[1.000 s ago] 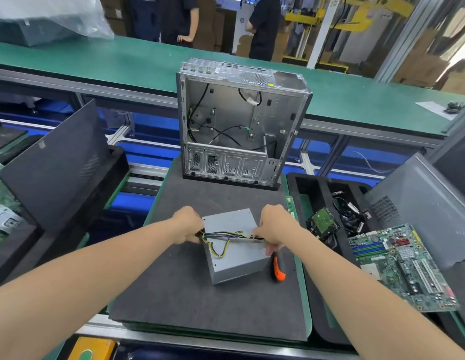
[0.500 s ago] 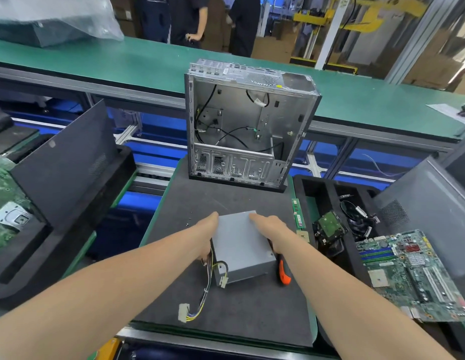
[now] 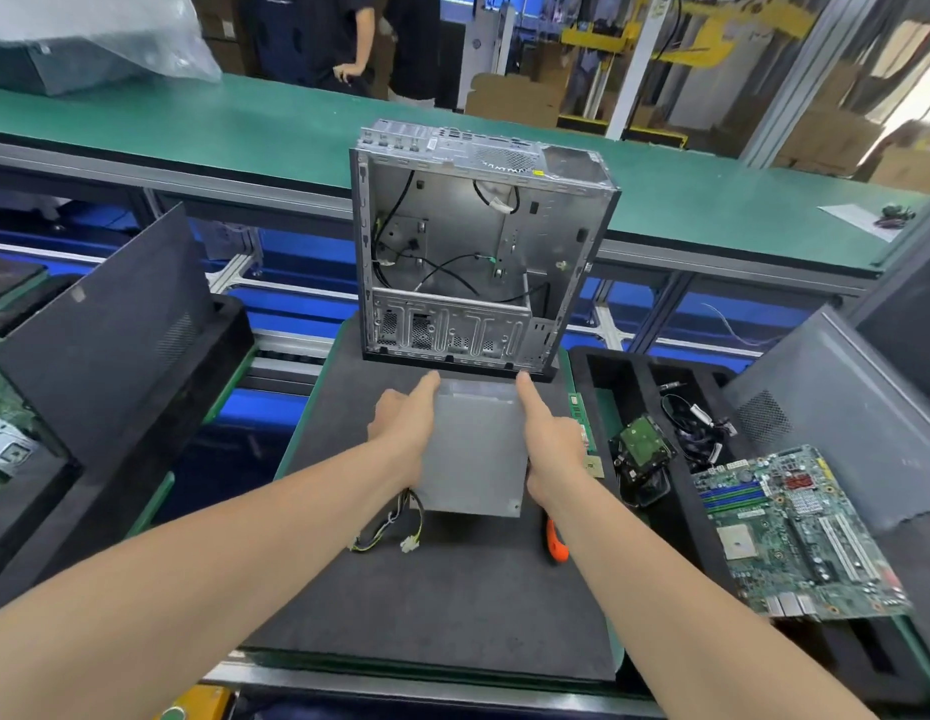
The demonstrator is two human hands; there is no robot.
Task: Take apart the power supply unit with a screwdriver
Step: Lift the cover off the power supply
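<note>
The grey metal power supply unit (image 3: 473, 449) lies flat on the dark foam mat (image 3: 442, 605), just in front of the open computer case (image 3: 478, 252). My left hand (image 3: 406, 428) lies along its left side with straight fingers. My right hand (image 3: 548, 444) lies along its right side, forefinger stretched toward the far corner. Its cable bundle (image 3: 387, 527) with a white plug trails off the near left corner. An orange-handled screwdriver (image 3: 556, 543) rests on the mat under my right forearm, partly hidden.
A black tray (image 3: 598, 371) on the right holds a hard drive (image 3: 642, 444), loose cables (image 3: 696, 428) and a green motherboard (image 3: 800, 532). Dark side panels (image 3: 104, 335) lean at the left and right. A green conveyor (image 3: 245, 127) runs behind, with people standing beyond it.
Both hands let go of the cable bundle and turned the power supply unit square, sliding it away toward the case. The cables now trail off its near left corner.
</note>
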